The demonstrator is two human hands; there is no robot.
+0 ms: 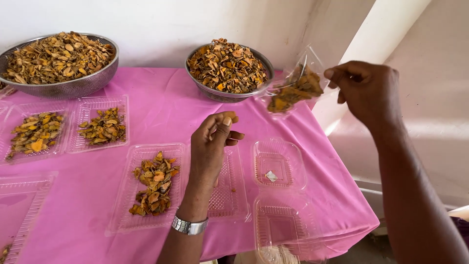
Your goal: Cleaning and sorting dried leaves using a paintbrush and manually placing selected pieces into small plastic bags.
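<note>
White plaster wall backs a table under a bright pink cloth (161,107), the biggest thing in view. Next in size come two round steel bowls (61,85) (229,93) heaped with dried orange-brown root slices. Smaller are the clear ribbed plastic trays: three carry slices (154,188) (100,127) (34,134), and an empty hinged clamshell (278,195) lies open near the table's corner. The right hand (369,90) pinches the rim of a thin clear plastic pack (295,88) part-filled with slices, held tilted in the air just beside the nearer bowl. It looks light, flimsy and easily crushed, so the stiffer rim seems the safest grip. The left hand (210,146), with a steel wristwatch (189,226), pinches a small orange slice (230,117) between thumb and fingertips above the trays.
</note>
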